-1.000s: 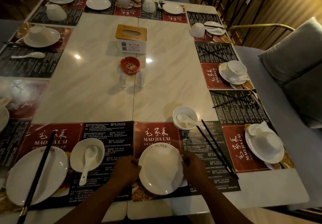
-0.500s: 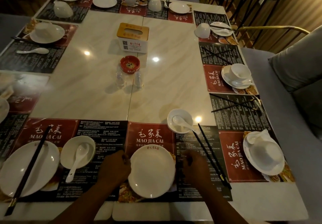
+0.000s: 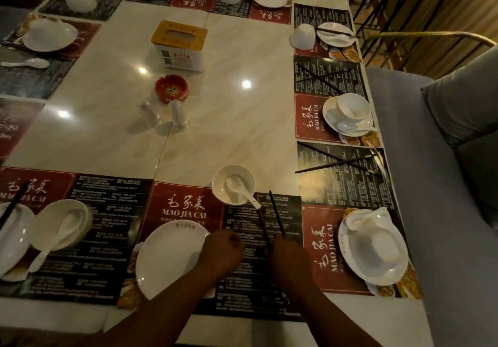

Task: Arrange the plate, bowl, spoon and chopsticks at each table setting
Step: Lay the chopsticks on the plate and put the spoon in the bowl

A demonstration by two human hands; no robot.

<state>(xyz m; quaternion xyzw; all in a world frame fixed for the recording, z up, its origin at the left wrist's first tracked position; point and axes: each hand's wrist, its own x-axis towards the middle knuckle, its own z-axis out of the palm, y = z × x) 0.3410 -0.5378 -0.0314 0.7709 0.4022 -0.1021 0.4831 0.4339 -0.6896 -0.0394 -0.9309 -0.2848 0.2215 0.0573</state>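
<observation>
Leaving plate [image 3: 169, 257], right hand [image 3: 291, 257] on chopsticks [image 3: 277, 214]

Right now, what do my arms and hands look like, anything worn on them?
The left forearm and right forearm are bare up to the frame's edge: no sleeves, watch or bracelet show. The left grip and right grip wear no gloves; rings cannot be made out in dim light.

We log a white plate [image 3: 167, 257], white bowl [image 3: 244, 175] and white spoon [image 3: 242, 193], black chopsticks [image 3: 277, 214]. The placemat [image 3: 161, 198] is dark red with white characters and "MAO JIA CAI", beside a black panel of fine white print. We mark the tabletop [image 3: 242, 131] cream with faint marble veining, the ashtray [image 3: 171, 87] red with a yellowish centre, the tissue box [image 3: 179, 47] white with a tan-yellow top, the sofa [image 3: 431, 185] grey.
</observation>
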